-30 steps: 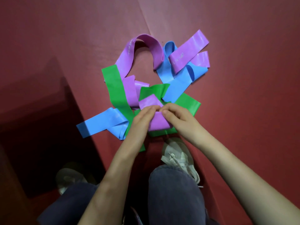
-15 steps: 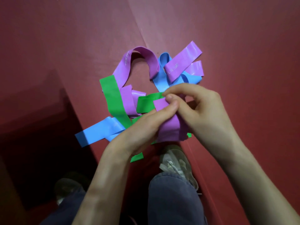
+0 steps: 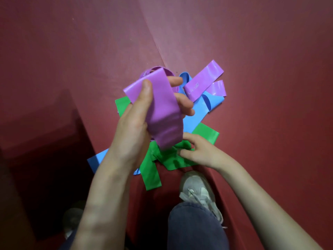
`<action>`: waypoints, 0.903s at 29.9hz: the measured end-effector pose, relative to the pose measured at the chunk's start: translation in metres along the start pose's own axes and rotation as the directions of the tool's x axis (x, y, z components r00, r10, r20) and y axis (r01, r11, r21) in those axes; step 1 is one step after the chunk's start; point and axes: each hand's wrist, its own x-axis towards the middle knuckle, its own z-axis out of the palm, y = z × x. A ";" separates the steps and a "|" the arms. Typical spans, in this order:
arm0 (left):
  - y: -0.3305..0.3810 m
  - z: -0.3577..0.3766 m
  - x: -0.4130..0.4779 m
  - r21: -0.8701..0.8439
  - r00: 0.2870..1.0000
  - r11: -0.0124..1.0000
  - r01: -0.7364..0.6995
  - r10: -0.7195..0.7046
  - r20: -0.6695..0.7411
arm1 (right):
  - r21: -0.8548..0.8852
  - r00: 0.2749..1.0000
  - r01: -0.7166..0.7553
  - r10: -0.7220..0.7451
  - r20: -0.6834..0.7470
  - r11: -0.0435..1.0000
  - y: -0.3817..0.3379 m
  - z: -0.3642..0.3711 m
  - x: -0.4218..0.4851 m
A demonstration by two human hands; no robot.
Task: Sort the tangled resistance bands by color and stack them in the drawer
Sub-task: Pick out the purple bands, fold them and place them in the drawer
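A tangle of purple, blue and green resistance bands lies on the dark red surface. My left hand (image 3: 137, 123) is raised above the pile and shut on one purple band (image 3: 162, 109), thumb on top, fingers behind it. My right hand (image 3: 200, 152) rests low on a crumpled green band (image 3: 171, 159), fingers spread and touching it. Another green band (image 3: 205, 134) sticks out to the right. Blue bands (image 3: 203, 109) and further purple bands (image 3: 205, 80) lie at the far side. One blue band end (image 3: 95, 159) shows under my left forearm.
The red surface (image 3: 261, 51) has a seam running diagonally from the top. A dark shadowed recess (image 3: 45, 159) lies to the left. My grey shoe (image 3: 198, 192) and jeans-covered knee (image 3: 194, 228) are just below the pile.
My left hand has lifted the purple band up and away from the pile. My right hand has let go of it and dropped down onto the green band.
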 end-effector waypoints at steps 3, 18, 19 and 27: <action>-0.005 -0.005 0.000 0.022 0.998 1.000 -0.013 0.014 -0.060 | 0.038 0.995 -0.089 0.087 0.055 0.995 0.011 0.000 0.003; -0.070 -0.012 0.007 0.145 0.934 0.977 0.158 -0.100 -0.343 | -0.774 0.929 -0.238 -0.096 -0.359 0.587 0.009 -0.025 0.032; -0.071 -0.012 0.007 0.145 0.935 0.976 0.166 -0.109 -0.338 | -0.781 0.913 -0.203 -0.174 -0.370 0.591 0.001 -0.031 0.042; -0.068 -0.012 0.004 0.136 0.943 0.976 0.169 -0.120 -0.311 | -0.938 0.965 -0.170 -0.140 -0.220 0.301 -0.028 -0.052 0.110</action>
